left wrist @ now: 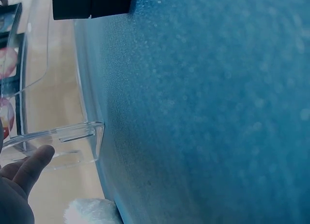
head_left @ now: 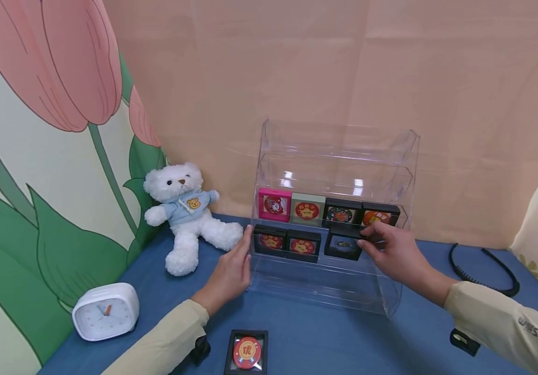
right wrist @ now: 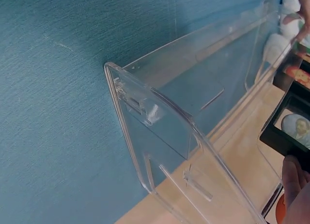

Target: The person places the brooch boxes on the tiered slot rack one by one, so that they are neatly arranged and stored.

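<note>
A clear acrylic tiered rack (head_left: 325, 291) stands on the blue tabletop, holding small framed boxes. My right hand (head_left: 393, 252) pinches the right edge of a black box (head_left: 343, 244) with a dark bluish round piece, on the lower of the two filled tiers. That box sits slightly tilted there; in the right wrist view its window (right wrist: 296, 127) shows a pale round piece. My left hand (head_left: 231, 273) rests with straight fingers against the rack's left side panel. Left of the held box, on the same tier, are two black boxes (head_left: 303, 246) with red round pieces.
The tier above carries a pink box (head_left: 274, 204), a pale green box (head_left: 307, 209) and two black ones (head_left: 341, 212). Nearer the front lies a black box (head_left: 246, 352) with a red chip. A white teddy bear (head_left: 188, 219), white clock (head_left: 106, 312) and black coiled cord (head_left: 485, 284) flank the rack.
</note>
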Demonstrator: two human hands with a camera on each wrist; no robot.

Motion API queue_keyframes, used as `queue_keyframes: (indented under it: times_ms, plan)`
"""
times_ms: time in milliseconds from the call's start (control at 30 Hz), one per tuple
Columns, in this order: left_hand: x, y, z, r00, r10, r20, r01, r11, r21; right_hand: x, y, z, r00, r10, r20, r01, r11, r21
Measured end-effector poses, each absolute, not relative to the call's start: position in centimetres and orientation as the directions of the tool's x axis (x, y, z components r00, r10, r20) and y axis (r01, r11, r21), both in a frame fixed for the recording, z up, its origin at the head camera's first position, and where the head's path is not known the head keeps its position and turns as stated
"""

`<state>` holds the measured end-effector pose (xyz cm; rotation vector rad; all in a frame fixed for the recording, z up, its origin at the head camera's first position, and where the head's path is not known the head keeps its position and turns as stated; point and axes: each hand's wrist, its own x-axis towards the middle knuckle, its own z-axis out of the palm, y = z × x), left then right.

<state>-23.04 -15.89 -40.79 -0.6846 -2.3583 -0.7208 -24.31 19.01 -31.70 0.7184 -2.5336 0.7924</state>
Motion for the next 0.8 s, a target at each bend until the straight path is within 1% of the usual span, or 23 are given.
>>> queue_keyframes:
  times_ms: [233,800]
  plan:
    - [-23.1,-15.9,-40.8,-0.706,0.297,0.643,0.603,0.728,0.326,-24.4,18.5,-32.2,-0.799,-0.358,0.483,-0.566,0.719,-0.403]
    - [-23.1,-15.8,-40.9,-0.704,0.295,0.646,0.605,0.726,0.327,-24.5,18.2,-33.2,-0.772,-0.408,0.487,-0.606,0.704,-0.371]
